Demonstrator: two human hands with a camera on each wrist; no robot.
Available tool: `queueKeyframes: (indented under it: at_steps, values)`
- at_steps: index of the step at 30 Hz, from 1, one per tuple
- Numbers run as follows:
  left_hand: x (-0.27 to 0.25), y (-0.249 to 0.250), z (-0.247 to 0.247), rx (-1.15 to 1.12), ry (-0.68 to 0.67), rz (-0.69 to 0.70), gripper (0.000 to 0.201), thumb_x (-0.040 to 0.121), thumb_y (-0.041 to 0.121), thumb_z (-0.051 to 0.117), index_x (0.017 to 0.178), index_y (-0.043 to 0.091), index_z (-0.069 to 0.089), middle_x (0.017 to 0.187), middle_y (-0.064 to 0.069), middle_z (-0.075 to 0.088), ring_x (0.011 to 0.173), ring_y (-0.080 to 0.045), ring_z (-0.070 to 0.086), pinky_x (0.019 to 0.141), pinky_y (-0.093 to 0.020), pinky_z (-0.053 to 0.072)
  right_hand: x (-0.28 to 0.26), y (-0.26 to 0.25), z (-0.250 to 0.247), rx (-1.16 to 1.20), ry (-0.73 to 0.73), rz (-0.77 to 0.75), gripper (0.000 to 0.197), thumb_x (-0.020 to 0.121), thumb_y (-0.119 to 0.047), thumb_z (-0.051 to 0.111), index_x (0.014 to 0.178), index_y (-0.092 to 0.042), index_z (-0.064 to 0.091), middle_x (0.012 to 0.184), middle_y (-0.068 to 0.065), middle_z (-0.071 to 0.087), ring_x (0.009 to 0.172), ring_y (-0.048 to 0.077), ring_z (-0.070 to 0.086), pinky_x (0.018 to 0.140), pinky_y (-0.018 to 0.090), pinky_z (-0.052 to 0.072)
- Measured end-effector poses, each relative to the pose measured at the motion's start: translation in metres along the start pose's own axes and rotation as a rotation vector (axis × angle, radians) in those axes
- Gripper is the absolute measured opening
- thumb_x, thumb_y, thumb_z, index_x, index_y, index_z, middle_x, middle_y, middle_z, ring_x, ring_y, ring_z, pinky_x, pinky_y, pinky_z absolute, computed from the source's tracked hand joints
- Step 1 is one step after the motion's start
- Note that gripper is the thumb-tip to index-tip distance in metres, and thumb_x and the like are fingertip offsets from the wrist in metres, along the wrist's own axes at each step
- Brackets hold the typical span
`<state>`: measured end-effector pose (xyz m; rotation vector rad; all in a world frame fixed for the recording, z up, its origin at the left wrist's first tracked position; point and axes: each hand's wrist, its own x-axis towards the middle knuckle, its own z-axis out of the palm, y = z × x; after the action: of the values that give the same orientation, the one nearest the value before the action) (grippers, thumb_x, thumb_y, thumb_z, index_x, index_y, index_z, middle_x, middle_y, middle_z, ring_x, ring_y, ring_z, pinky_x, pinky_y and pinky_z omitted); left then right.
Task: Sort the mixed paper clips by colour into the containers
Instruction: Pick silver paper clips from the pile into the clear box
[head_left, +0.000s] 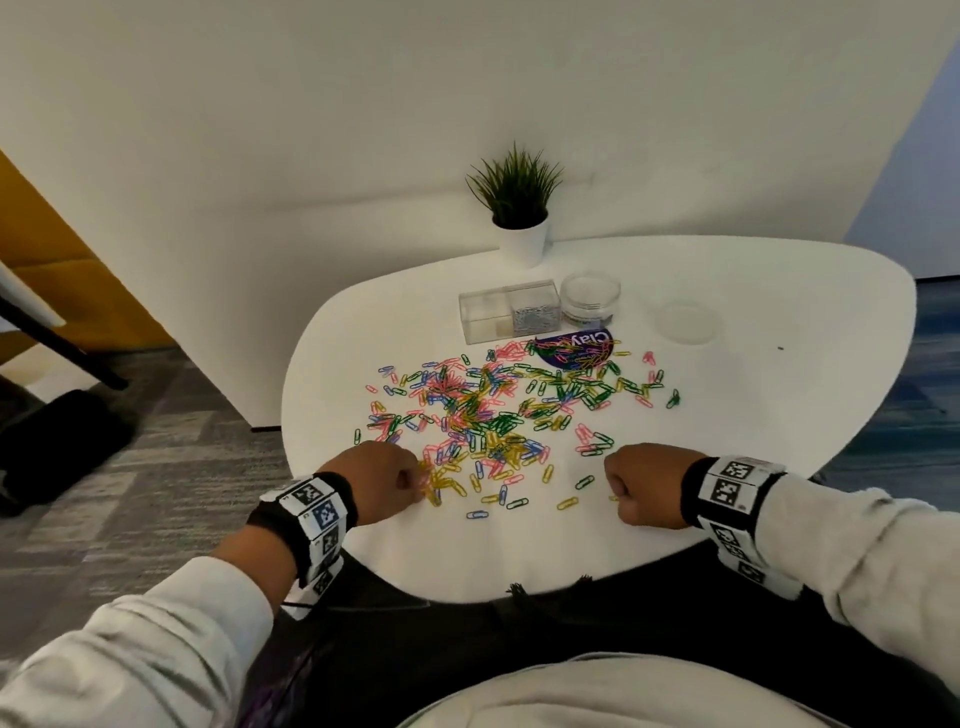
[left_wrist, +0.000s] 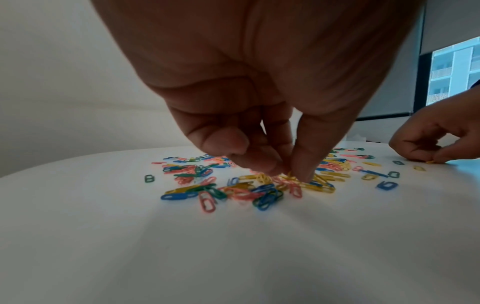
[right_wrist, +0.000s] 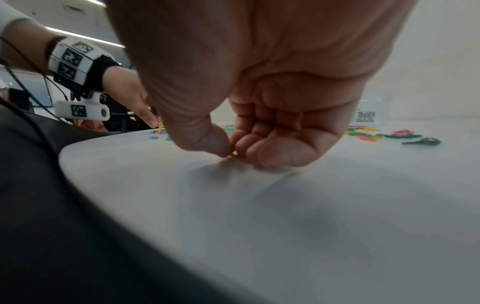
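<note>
Paper clips: mixed colours, scattered loose across the middle of the white surface, none yet in a colour group.
Long axis: no common heading; clips lie flat, pointing every way, many crossed or overlapping.
Left grip: left hand, fingertips pinching down into a cluster of yellow clips at the near-left edge of the scatter.
Right grip: right hand curled, thumb and fingers closed on a single yellow clip against the surface.
Risk, tangling: interlocked clips may lift pink or blue ones along with yellow.
Risk, slipping: thin flat wire likely skids out of a pinch.
Containers: clear box and round jar stand well beyond the scatter; clips could drop on the carry.
</note>
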<state>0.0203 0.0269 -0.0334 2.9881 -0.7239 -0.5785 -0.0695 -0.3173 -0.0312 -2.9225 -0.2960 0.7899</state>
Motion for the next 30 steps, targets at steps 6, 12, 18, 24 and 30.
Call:
queueKeyframes:
  at_steps: [6, 12, 18, 24, 30]
  values:
    - [-0.005, 0.0, -0.008, -0.396, 0.141, -0.05, 0.009, 0.075, 0.017, 0.072, 0.068, 0.016, 0.067, 0.079, 0.006, 0.071, 0.078, -0.01, 0.065, 0.071, -0.026, 0.053, -0.004, 0.011, -0.005, 0.186, 0.076, 0.012, 0.012, 0.085, -0.026, 0.058, 0.085, -0.014, 0.057, 0.089, 0.005, 0.065, 0.07, 0.016, 0.052, 0.064, 0.03, 0.044]
    - [-0.011, 0.006, -0.015, -1.129, 0.155, -0.094, 0.018, 0.079, -0.007, 0.075, 0.08, 0.002, 0.059, 0.074, -0.015, 0.071, 0.067, -0.024, 0.068, 0.061, -0.031, 0.057, 0.012, 0.005, -0.014, 1.216, 0.101, 0.192, 0.027, 0.088, -0.001, 0.044, 0.101, -0.01, 0.065, 0.07, 0.01, 0.059, 0.054, 0.018, 0.05, 0.049, 0.027, 0.044]
    - [-0.013, 0.015, -0.017, -1.45, -0.003, -0.155, 0.023, 0.091, -0.014, 0.049, 0.096, 0.002, 0.065, 0.079, -0.015, 0.064, 0.066, -0.022, 0.062, 0.055, -0.027, 0.055, 0.019, -0.014, -0.012, 1.384, 0.023, 0.288, 0.016, 0.078, -0.001, 0.043, 0.072, -0.01, 0.054, 0.067, 0.006, 0.047, 0.052, 0.015, 0.038, 0.048, 0.023, 0.028]
    - [-0.002, 0.036, -0.008, -1.07, -0.013, -0.125, 0.016, 0.09, -0.001, 0.055, 0.081, 0.011, 0.062, 0.07, -0.006, 0.056, 0.052, -0.014, 0.049, 0.049, -0.023, 0.039, 0.025, -0.034, -0.001, 0.118, 0.078, -0.108, 0.01, 0.091, -0.036, 0.059, 0.098, -0.029, 0.061, 0.107, -0.012, 0.058, 0.095, 0.012, 0.053, 0.082, 0.03, 0.046]
    - [0.005, 0.052, 0.005, 0.238, 0.068, 0.124, 0.031, 0.098, 0.046, 0.045, 0.125, 0.038, 0.06, 0.126, 0.013, 0.058, 0.117, -0.019, 0.057, 0.095, -0.035, 0.048, 0.031, -0.041, 0.005, 0.044, 0.043, -0.149, 0.011, 0.092, -0.03, 0.058, 0.098, -0.022, 0.061, 0.105, -0.003, 0.062, 0.091, 0.016, 0.055, 0.079, 0.031, 0.046]
